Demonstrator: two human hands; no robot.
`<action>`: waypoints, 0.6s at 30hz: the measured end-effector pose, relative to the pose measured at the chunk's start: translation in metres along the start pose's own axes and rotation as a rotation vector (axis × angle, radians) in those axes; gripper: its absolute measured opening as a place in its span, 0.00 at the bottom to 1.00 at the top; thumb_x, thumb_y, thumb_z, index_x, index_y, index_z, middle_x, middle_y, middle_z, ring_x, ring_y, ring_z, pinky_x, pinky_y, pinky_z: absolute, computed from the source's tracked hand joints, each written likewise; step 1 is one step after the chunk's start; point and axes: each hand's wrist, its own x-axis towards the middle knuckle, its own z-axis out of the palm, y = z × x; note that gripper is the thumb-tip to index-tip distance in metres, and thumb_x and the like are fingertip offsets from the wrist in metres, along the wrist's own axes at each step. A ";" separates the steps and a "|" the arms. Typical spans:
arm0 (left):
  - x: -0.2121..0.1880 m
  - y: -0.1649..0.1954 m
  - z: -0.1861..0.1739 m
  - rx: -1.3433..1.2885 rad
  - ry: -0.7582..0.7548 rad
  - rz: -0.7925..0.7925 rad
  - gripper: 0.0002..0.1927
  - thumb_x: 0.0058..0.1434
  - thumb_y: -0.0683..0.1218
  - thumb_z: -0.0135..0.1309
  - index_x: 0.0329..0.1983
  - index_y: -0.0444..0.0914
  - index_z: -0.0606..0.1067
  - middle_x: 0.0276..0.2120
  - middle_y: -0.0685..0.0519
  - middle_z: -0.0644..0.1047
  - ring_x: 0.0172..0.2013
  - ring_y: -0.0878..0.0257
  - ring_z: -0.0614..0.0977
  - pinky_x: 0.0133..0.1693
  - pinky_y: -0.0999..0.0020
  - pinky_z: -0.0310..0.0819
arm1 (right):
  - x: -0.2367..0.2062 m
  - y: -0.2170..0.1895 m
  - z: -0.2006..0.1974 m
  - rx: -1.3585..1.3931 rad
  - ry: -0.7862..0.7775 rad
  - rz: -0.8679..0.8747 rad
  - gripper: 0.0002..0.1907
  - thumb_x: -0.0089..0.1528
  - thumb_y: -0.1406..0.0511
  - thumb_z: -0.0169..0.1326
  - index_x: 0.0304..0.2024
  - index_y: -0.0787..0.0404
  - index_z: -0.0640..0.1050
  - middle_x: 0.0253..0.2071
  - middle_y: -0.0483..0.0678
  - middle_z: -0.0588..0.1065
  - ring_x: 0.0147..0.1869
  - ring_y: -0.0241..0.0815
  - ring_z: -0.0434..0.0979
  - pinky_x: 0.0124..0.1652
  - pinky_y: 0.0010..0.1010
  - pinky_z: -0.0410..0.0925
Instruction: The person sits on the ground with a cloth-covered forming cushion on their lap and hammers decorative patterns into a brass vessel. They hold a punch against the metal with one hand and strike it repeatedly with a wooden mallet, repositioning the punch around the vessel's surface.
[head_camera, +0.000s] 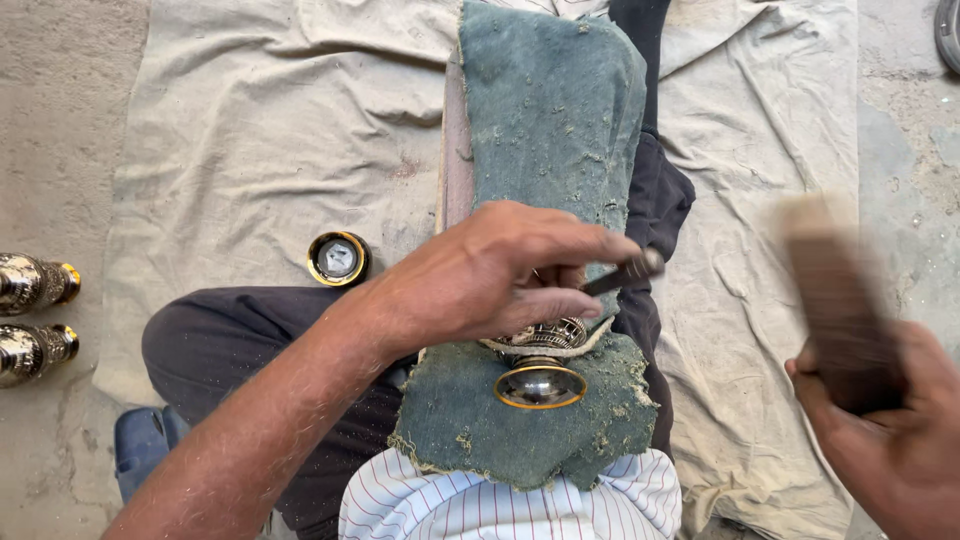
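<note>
Two ornate metal vases (35, 315) at nine o'clock on the floor, a small gold-rimmed round piece (338, 258) on the pale cloth (250, 130) at ten o'clock of the engraved metal goblet (540, 360), itself lying mid-frame on the blue-green padded board (550, 110). Goblet's upper body hidden under the left hand (480, 275); wooden block (835, 300) blurred. Left fingers pinched on a thin dark tool (625, 272) over the goblet; right hand (890, 430) at four o'clock, clamped on the block.

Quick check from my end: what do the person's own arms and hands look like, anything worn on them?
Both hands are bare: no gloves, rings or watch show. The left hand runs into a bare, hairy forearm with no sleeve in view. The right hand shows only to the wrist at the frame's edge, also uncovered and slightly blurred. A white shirt with thin red stripes shows at the bottom.
</note>
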 end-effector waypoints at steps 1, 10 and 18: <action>-0.004 0.000 0.002 -0.035 0.067 -0.003 0.25 0.61 0.47 0.64 0.62 0.45 0.76 0.47 0.55 0.82 0.35 0.69 0.84 0.36 0.72 0.86 | -0.001 0.000 0.000 0.114 0.029 0.043 0.13 0.63 0.78 0.61 0.43 0.61 0.71 0.36 0.47 0.76 0.39 0.36 0.80 0.40 0.29 0.75; -0.036 0.009 0.019 -0.077 0.290 -0.457 0.25 0.60 0.49 0.66 0.60 0.41 0.74 0.27 0.57 0.79 0.27 0.71 0.81 0.29 0.75 0.80 | 0.050 -0.006 -0.011 -0.103 -0.045 -0.163 0.19 0.58 0.77 0.61 0.50 0.61 0.71 0.34 0.48 0.75 0.34 0.37 0.80 0.40 0.31 0.76; -0.040 0.022 0.031 0.016 0.402 -0.357 0.28 0.61 0.46 0.66 0.64 0.42 0.74 0.34 0.56 0.80 0.31 0.71 0.81 0.32 0.74 0.81 | 0.093 -0.027 -0.024 -0.493 -0.161 -0.228 0.21 0.58 0.76 0.61 0.53 0.67 0.73 0.36 0.54 0.76 0.33 0.41 0.80 0.35 0.31 0.75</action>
